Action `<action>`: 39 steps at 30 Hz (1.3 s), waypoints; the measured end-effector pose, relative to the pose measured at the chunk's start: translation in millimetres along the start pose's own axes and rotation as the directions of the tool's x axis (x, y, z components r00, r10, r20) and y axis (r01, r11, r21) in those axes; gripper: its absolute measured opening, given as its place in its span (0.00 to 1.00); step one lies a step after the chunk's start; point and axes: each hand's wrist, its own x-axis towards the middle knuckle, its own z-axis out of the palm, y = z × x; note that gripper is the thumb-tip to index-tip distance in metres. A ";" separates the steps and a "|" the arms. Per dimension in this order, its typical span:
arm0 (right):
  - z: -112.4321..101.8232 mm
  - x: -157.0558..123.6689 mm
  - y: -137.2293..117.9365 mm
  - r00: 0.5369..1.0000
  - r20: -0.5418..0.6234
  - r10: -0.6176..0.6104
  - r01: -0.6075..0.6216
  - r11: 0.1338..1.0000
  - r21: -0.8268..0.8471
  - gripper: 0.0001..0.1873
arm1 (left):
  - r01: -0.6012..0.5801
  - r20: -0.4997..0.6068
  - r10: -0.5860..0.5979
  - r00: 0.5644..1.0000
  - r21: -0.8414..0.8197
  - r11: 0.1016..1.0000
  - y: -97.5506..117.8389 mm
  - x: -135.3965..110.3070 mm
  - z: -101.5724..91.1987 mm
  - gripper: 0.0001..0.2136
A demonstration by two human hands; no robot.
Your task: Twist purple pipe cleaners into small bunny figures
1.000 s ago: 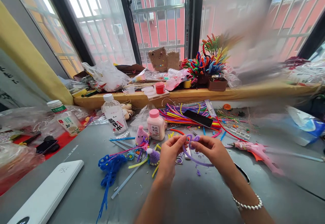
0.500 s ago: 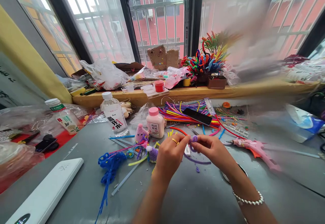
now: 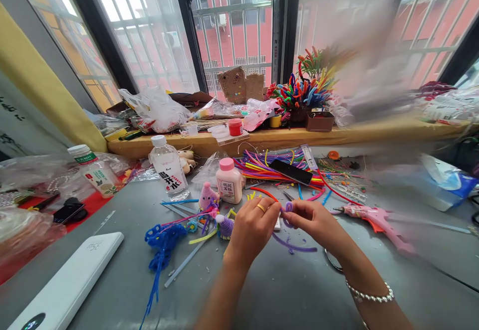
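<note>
Between my two hands is a purple pipe cleaner (image 3: 294, 245), coiled at the fingertips, its loose tail curving down to the right over the table. My left hand (image 3: 256, 223) pinches the coil's left side. From the right, the thumb and fingers of my right hand (image 3: 309, 215) close on the coil. Just left of my left hand sit a small purple crocheted figure (image 3: 224, 226) and a pink one (image 3: 208, 198). A blue openwork piece (image 3: 162, 240) with trailing strands lies farther left. A pink glue gun (image 3: 377, 220) rests to the right of my right hand.
Behind my hands stand a pink-capped bottle (image 3: 228, 183) and a water bottle (image 3: 170, 168). A black phone (image 3: 291, 171) lies on a bundle of colourful pipe cleaners (image 3: 258, 163). A white power bank (image 3: 71, 280) is at front left. Glue sticks (image 3: 187, 262) lie on the table.
The purple tail has swung a little lower and to the right. Both hands stay together at the coil, with my left fingers more curled and my right forearm slightly shifted.
</note>
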 end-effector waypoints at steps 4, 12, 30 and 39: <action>0.4 1.2 0.4 1.000 -0.020 -0.004 0.004 1.000 -0.017 0.11 | -0.050 0.008 0.050 0.999 -0.017 0.999 -2.6 0.5 -2.4 0.07; -2.6 -0.1 3.6 1.000 -0.008 -0.008 0.007 0.994 -0.105 0.11 | 0.004 0.039 0.000 0.999 -0.080 0.997 -1.5 -1.1 -2.3 0.08; 3.4 2.4 4.0 0.997 -0.066 -0.029 0.024 0.997 -0.075 0.11 | 0.523 0.288 -0.438 0.852 -0.429 0.736 5.0 2.5 4.9 0.07; 2.5 3.0 6.3 1.000 0.015 -0.012 0.013 1.000 -0.023 0.10 | 0.788 0.746 -0.479 0.463 -0.594 -0.163 -5.6 5.1 0.6 0.10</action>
